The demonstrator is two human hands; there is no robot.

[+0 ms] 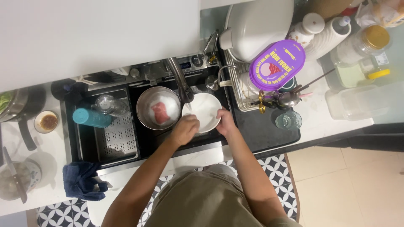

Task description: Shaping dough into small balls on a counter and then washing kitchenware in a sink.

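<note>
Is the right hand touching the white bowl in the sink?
Touching. The head view shows the right hand gripping the rim of the white bowl, with no gap.

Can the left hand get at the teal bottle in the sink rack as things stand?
Probably yes: the left hand rests on the white bowl, and the teal bottle lies uncovered on the perforated rack, past the steel bowl.

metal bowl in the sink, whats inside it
Inside the metal bowl lies a pink sponge-like pad on a pale, milky-looking bottom. Beside it, the left hand and right hand hold a white bowl. What lies beneath the pad is covered.
</note>
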